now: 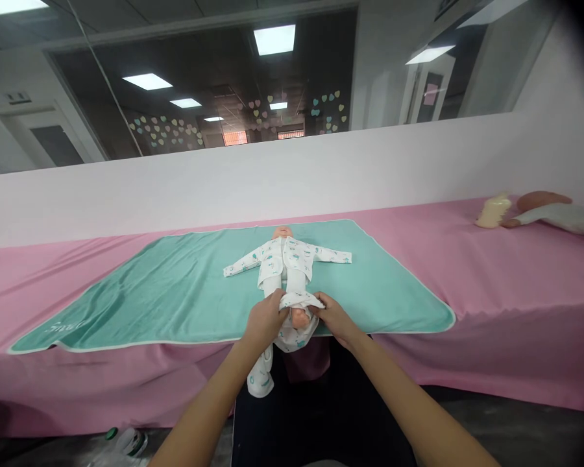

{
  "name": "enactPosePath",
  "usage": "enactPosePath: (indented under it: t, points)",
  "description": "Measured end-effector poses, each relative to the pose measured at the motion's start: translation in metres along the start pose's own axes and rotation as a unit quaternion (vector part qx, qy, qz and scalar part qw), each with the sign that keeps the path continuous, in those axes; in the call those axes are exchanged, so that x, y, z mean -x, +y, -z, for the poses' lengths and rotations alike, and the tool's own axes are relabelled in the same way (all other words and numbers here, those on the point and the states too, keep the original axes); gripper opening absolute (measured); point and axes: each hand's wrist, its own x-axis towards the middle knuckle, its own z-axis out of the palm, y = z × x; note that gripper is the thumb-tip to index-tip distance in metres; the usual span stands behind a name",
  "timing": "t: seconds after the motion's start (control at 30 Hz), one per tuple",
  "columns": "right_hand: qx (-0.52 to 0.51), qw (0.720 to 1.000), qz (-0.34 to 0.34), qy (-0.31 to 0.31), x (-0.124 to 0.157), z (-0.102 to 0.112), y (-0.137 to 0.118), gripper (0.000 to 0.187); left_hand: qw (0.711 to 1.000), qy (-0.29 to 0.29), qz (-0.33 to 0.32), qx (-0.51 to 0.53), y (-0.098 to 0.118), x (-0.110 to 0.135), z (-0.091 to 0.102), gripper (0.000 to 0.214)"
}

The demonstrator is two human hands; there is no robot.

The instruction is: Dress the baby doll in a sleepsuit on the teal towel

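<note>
A baby doll (283, 231) lies on its back on a teal towel (199, 285), its head toward the wall. It wears a white jacket with a small teal print (299, 254), sleeves stretched out to both sides. Printed baby pants (296, 337) are bunched around its lower leg, where a bare foot (300, 318) shows; one pant leg dangles past the table edge. My left hand (265, 319) pinches the left side of the bunched fabric. On the right side, my right hand (338, 318) is closed on the same fabric. Its other foot is hidden.
Pink cloth (418, 240) covers the long table beneath the towel. At the far right are a pale yellow bottle (493, 211) and another doll (564, 217) in white clothing. A white wall with a window stands behind. Clear plastic containers (131, 442) are on the floor at lower left.
</note>
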Motion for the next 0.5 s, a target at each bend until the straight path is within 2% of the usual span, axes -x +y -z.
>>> enactPosePath:
  t: [0.07, 0.13, 0.2, 0.27, 0.3, 0.4, 0.5]
  points:
    - [-0.007, 0.999, -0.003, -0.035, -0.002, 0.008, -0.001, 0.028, 0.994, -0.039, -0.001, 0.107, 0.002, 0.003, 0.007, 0.027]
    - [0.029, 0.998, 0.009, -0.059, -0.004, 0.019, -0.004, 0.026, 0.969, -0.127, 0.002, 0.214, 0.001, 0.005, 0.020, 0.031]
    - [0.075, 0.993, 0.025, -0.085, -0.006, 0.033, -0.007, 0.022, 0.923, -0.232, 0.013, 0.306, -0.008, 0.006, 0.033, 0.033]
    - [0.109, 0.987, 0.029, -0.115, -0.009, 0.046, -0.011, 0.018, 0.873, -0.283, 0.033, 0.395, -0.022, 0.004, 0.042, 0.030]
    - [0.127, 0.983, 0.027, -0.130, -0.010, 0.051, -0.013, 0.017, 0.853, -0.275, 0.039, 0.441, -0.030, 0.002, 0.045, 0.029]
    - [0.191, 0.967, 0.024, -0.165, -0.014, 0.062, -0.017, 0.016, 0.812, -0.181, 0.049, 0.552, -0.053, -0.005, 0.046, 0.028]
    - [0.240, 0.953, 0.023, -0.185, -0.019, 0.065, -0.019, 0.017, 0.797, -0.136, 0.056, 0.586, -0.061, -0.012, 0.038, 0.025]
